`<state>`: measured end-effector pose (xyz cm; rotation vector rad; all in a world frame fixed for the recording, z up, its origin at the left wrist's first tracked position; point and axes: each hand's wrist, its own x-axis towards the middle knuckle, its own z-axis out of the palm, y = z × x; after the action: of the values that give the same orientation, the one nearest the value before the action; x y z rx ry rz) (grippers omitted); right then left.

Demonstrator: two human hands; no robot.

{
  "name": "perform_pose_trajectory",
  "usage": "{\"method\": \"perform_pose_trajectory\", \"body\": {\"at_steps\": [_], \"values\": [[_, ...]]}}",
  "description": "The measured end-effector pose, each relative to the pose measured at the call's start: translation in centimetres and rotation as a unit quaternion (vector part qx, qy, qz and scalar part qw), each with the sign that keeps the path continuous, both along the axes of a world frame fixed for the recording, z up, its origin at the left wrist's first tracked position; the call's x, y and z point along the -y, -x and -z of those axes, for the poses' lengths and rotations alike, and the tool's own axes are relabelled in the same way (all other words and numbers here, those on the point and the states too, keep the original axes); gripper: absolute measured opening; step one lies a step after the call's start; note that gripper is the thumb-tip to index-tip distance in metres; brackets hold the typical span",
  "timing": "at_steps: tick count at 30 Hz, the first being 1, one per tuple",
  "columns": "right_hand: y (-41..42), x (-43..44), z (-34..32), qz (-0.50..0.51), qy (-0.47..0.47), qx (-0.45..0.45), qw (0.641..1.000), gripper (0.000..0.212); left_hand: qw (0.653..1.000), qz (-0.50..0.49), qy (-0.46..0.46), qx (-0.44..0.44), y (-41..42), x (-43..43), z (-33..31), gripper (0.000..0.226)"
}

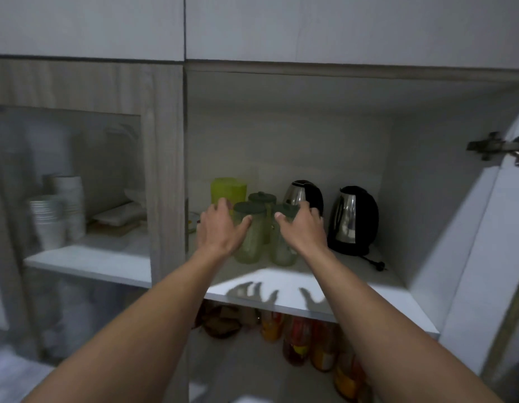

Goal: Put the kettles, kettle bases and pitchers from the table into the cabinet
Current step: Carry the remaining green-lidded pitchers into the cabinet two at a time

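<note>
Three pale green pitchers with dark lids stand on the open cabinet's shelf point(368, 298). My left hand point(220, 228) wraps the left pitcher point(249, 242) from its left side, thumb across the front. My right hand point(303, 228) grips the right pitcher point(283, 251) near its lid. The third pitcher point(261, 197) stands just behind them. To the right stand two steel-and-black kettles, one at the back point(303, 194) and one nearer on its base point(354, 219), with a plug point(379, 264) lying beside it.
A lime green container point(227, 189) stands at the back left of the shelf. The cabinet door point(485, 257) hangs open on the right. Bottles point(299, 341) fill the shelf below. Behind the glass door on the left are stacked cups point(49, 219).
</note>
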<state>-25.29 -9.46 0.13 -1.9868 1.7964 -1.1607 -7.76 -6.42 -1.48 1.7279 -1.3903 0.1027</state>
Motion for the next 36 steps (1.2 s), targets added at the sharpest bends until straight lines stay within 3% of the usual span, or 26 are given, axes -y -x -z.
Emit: {"method": "perform_pose_trajectory", "body": {"at_steps": [10,18,27,36], "values": [[-9.3,-8.9,-0.6,-0.105,0.036,-0.071,0.991,0.061,0.99,-0.09,-0.037,0.106,-9.6,-12.9,-0.4,0.053],[-21.7,-14.4,1.8,-0.219,0.028,-0.084,0.972,0.071,0.975,-0.16,-0.093,0.122,-20.3,-22.3,2.0,0.059],[-35.3,-18.4,6.4,-0.337,0.011,-0.127,0.933,0.065,0.942,-0.275,-0.164,0.098,-30.9,-29.9,5.6,0.061],[-48.7,-16.8,12.4,-0.429,-0.019,-0.169,0.887,0.065,0.907,-0.363,-0.212,0.024,-40.6,-30.8,12.1,0.064]]}}
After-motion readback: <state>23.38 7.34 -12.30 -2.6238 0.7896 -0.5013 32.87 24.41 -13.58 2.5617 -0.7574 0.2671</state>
